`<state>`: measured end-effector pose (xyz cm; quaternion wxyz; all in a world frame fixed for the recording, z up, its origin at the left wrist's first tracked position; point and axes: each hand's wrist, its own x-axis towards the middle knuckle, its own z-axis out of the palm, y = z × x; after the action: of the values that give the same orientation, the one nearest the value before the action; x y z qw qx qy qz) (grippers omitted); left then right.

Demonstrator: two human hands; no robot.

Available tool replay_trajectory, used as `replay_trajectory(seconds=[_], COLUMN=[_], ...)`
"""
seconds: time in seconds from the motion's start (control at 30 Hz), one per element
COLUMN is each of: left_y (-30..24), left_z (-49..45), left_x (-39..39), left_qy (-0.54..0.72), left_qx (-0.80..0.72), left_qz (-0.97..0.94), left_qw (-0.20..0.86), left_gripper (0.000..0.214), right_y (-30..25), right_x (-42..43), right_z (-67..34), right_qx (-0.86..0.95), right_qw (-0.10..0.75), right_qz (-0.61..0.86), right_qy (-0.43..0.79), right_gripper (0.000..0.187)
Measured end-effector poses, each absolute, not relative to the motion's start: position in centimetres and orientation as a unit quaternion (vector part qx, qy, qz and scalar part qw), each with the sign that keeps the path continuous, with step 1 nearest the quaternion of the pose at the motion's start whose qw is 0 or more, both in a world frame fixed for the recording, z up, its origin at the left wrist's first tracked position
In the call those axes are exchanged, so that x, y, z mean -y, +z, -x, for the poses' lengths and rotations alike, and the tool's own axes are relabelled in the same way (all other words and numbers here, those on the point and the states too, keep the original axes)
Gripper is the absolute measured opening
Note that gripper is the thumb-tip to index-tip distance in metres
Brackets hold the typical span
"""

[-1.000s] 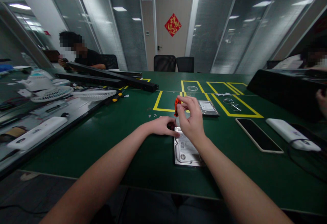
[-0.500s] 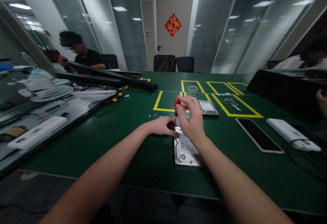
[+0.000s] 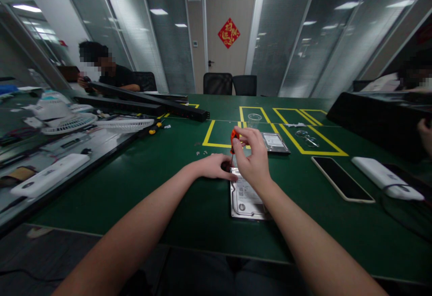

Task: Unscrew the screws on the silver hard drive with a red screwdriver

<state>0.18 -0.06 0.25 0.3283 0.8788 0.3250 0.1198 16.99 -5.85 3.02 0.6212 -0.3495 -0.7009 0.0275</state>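
Observation:
A silver hard drive [image 3: 245,197] lies flat on the green table [image 3: 175,188] in front of me. My right hand [image 3: 253,159] is closed round the orange handle of a small screwdriver [image 3: 233,138], which stands upright with its tip at the drive's far left corner. My left hand [image 3: 214,166] rests on the table against that same corner, fingers curled by the screwdriver's tip; whether they pinch anything is hidden. Several tiny loose screws [image 3: 201,153] lie just left of my left hand.
A second hard drive [image 3: 275,142] sits in a yellow-taped box beyond. A phone [image 3: 341,179] and a white power bank [image 3: 384,177] lie to the right, a black case [image 3: 378,118] behind them. Long black strips [image 3: 151,102] and fan parts [image 3: 70,123] are at the left, where a person sits.

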Motion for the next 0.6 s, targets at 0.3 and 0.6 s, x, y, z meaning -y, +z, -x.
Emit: replay_trajectory(seconds=[0.3,0.6], left_y=[0.11,0.49], left_z=[-0.08,-0.14], left_x=[-0.11,0.22], left_qy=[0.117,0.123], left_qx=[-0.323,-0.336], left_qz=[-0.879,-0.871], left_qw=[0.331,0.336], left_gripper=[0.065,0.067], right_y=[2.93,2.79], right_x=[5.95,5.79], right_z=[-16.96,-16.99], right_qx=[0.708,0.717], right_qw=[0.612,0.603], right_qz=[0.351,0.346], right_qy=[0.038,0.056], right_gripper=[0.030,0.034])
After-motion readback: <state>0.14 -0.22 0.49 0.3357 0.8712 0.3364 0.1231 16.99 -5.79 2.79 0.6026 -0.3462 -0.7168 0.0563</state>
